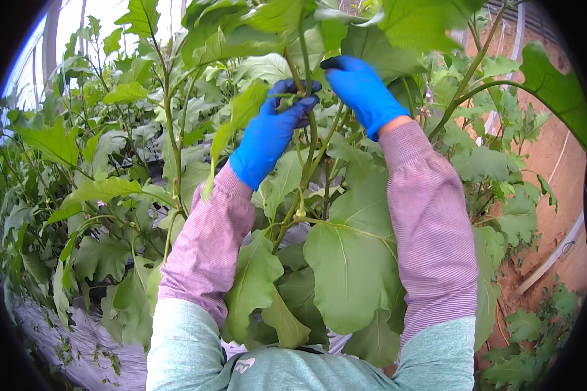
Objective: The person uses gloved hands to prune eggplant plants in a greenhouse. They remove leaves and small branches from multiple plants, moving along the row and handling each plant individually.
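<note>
My left hand (279, 124), in a blue glove with dark fingertips, has its fingers closed around a green plant stem (312, 134) at a joint where it branches. To the right and slightly higher, my right hand (359, 90), gloved alike, is raised beside the upper stem, its bent fingers near a large leaf (381, 51). Whether those fingers touch or hold anything cannot be told. Lower on the same plant hangs a small green bud (300, 213), above a broad lobed leaf (352, 269).
Dense leafy plants (102, 195) with a few pinkish flowers stand to the left. A brown earthen wall (548, 161) and a pale pole (550, 264) are at the right. Silvery ground film (102, 357) lies at lower left.
</note>
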{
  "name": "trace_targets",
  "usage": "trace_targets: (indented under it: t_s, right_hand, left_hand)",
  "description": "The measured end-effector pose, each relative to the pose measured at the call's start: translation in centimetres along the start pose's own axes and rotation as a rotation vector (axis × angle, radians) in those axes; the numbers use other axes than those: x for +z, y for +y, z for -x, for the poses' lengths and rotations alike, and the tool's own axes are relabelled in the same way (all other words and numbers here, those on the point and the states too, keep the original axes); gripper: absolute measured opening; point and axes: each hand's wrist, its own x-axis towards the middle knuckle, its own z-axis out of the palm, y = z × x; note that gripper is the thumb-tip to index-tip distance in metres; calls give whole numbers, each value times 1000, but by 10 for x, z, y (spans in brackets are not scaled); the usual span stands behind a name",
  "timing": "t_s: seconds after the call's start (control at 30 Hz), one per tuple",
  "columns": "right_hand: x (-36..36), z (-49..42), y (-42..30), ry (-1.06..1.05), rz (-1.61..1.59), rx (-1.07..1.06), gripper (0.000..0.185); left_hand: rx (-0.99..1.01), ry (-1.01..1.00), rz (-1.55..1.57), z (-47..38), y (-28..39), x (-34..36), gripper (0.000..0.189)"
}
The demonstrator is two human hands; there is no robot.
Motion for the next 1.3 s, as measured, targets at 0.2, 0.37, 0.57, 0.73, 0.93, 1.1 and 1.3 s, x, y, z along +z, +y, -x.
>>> trace_targets:
  t_s: [0.2, 0.37, 0.57, 0.73, 0.93, 1.1, 1.3]
  right_hand:
    - [41, -75, -16, -64, -254, -176, 62]
    - [48, -79, -37, -187, -845, 57, 59]
    - [43, -76, -51, -283, -303, 259, 58]
    - [58, -61, -48, -659, -1000, 297, 38]
    - [20, -60, -44, -305, -952, 2, 37]
    - [-12, -58, -29, -316, -1188, -36, 38]
    - [-19, -53, -29, -42, -775, -131, 32]
  left_hand:
    - [66, 6, 47, 6, 1, -22, 29]
    - [95, 56, 12, 1, 4, -43, 27]
    - [74, 13, 12, -4, 8, -48, 26]
    - [34, -105, 76, -3, 3, -36, 26]
    - [63, -37, 54, -11, -1, -52, 25]
    - [-21, -14, 61, -29, -9, -48, 29]
    - [-122, -132, 55, -56, -27, -17, 35]
